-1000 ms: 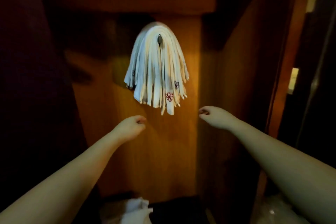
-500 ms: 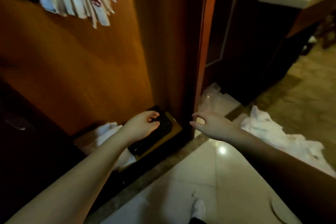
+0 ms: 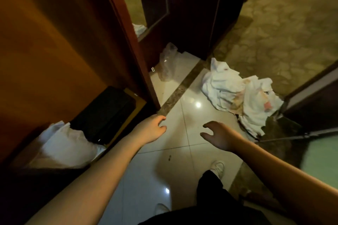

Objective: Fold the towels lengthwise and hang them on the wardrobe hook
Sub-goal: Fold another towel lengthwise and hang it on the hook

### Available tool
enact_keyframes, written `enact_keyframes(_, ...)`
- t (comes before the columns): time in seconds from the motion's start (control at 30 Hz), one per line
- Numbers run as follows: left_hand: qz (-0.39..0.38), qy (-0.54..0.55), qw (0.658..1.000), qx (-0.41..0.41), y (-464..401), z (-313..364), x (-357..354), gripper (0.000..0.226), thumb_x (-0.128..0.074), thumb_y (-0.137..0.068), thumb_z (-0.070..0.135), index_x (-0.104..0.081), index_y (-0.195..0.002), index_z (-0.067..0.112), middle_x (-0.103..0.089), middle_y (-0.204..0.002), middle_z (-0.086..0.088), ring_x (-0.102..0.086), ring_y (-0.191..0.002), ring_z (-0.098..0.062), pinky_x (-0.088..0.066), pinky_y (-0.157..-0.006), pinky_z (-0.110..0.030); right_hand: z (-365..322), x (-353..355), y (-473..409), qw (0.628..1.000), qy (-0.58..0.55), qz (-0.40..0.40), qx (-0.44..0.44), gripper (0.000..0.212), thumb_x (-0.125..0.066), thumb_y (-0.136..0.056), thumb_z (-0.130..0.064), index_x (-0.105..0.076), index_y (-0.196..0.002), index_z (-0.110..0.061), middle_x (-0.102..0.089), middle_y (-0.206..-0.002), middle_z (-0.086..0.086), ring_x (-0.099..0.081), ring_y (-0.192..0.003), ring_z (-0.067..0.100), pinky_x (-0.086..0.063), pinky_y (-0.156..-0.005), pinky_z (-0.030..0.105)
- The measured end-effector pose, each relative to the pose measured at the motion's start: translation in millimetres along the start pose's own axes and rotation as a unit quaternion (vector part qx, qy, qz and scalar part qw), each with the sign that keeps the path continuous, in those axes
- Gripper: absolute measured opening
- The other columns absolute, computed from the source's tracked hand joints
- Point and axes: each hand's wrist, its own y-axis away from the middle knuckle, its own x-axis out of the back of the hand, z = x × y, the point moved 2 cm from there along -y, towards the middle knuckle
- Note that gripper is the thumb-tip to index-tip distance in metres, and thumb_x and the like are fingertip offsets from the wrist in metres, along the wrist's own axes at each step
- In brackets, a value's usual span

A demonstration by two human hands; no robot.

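Note:
A heap of crumpled white towels (image 3: 239,95) lies on the tiled floor at the right, some with reddish marks. My left hand (image 3: 150,130) hangs over the floor near the wardrobe's lower corner, fingers loosely curled, holding nothing. My right hand (image 3: 218,136) is spread over the tiles, fingers relaxed and empty, a short way left of the towel heap. The hook and the hung towels are out of view.
The open wardrobe (image 3: 54,45) fills the left, with a black box (image 3: 106,113) and a white bag (image 3: 67,146) on its bottom. A clear plastic bag (image 3: 168,62) lies by a dark door (image 3: 192,11). My white shoes (image 3: 217,168) stand on the tiles.
The view has swung down and right from the towels hanging on the hook to the floor. Both hands dropped with it and loosened; the towel heap came into view.

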Motion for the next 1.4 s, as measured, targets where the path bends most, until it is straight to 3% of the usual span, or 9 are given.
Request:
enact_keyframes(0.27, -0.082, -0.080, 0.993, -0.014, -123.0, 110.5, -32.3, 0.046, -0.047, -0.101, 0.036, -0.044, -0.146, 0.025, -0.040, -0.152, 0.003, -0.050, -0.128, -0.020, -0.044, -0.103, -0.037, 146.1, 41.6, -55.9, 0.995, -0.033, -0.055, -0.079, 0.055, -0.048, -0.098, -0.052, -0.049, -0.143, -0.021, -0.047, -0.149, 0.001, -0.047, -0.133, 0.022, -0.041, -0.106, 0.036)
enact_keyframes(0.4, -0.110, -0.113, 0.987, -0.035, -173.8, 161.2, -41.4, 0.044, -0.044, -0.104, 0.030, -0.043, -0.146, 0.019, -0.039, -0.153, 0.000, -0.049, -0.129, -0.021, -0.042, -0.101, -0.032, 209.8, 58.0, -73.1, 0.989, -0.040, -0.085, -0.117, 0.054, -0.046, -0.100, -0.050, -0.046, -0.146, -0.021, -0.044, -0.151, 0.002, -0.045, -0.136, 0.023, -0.040, -0.108, 0.037)
enact_keyframes(0.83, -0.173, -0.139, 0.969, -0.108, -372.1, 294.7, -53.8, 0.039, -0.046, -0.101, 0.028, -0.052, -0.138, 0.017, -0.049, -0.145, -0.005, -0.053, -0.125, -0.025, -0.045, -0.103, -0.039, 359.3, 116.2, -175.9, 0.963, -0.130, -0.072, -0.227, 0.051, -0.045, -0.099, -0.043, -0.050, -0.141, -0.016, -0.049, -0.147, 0.009, -0.049, -0.131, 0.029, -0.043, -0.104, 0.037)
enact_keyframes(1.0, -0.185, -0.141, 0.963, -0.135, -472.7, 330.3, -53.8, 0.035, -0.048, -0.099, 0.027, -0.058, -0.130, 0.013, -0.057, -0.135, -0.010, -0.056, -0.119, -0.029, -0.048, -0.096, -0.037, 413.8, 141.8, -240.6, 0.948, -0.163, -0.056, -0.269, 0.047, -0.044, -0.100, -0.040, -0.052, -0.138, -0.015, -0.052, -0.143, 0.011, -0.052, -0.126, 0.029, -0.045, -0.097, 0.035)
enact_keyframes(1.13, -0.205, -0.159, 0.958, -0.124, -554.7, 346.2, -50.3, 0.030, -0.048, -0.097, 0.025, -0.060, -0.120, 0.010, -0.062, -0.124, -0.014, -0.059, -0.110, -0.031, -0.049, -0.091, -0.038, 452.4, 152.7, -297.1, 0.925, -0.206, -0.057, -0.315, 0.043, -0.045, -0.100, -0.037, -0.058, -0.129, -0.009, -0.057, -0.135, 0.017, -0.056, -0.117, 0.031, -0.040, -0.080, 0.031)
enact_keyframes(1.4, -0.243, -0.175, 0.949, -0.103, -681.4, 363.4, -98.0, 0.028, -0.048, -0.098, 0.025, -0.063, -0.118, 0.012, -0.063, -0.123, -0.010, -0.060, -0.109, -0.028, -0.048, -0.087, -0.032, 516.9, 136.6, -390.9, 0.871, -0.304, -0.030, -0.386, 0.034, -0.052, -0.098, -0.031, -0.063, -0.120, -0.007, -0.061, -0.127, 0.015, -0.058, -0.113, 0.030, -0.046, -0.085, 0.031)
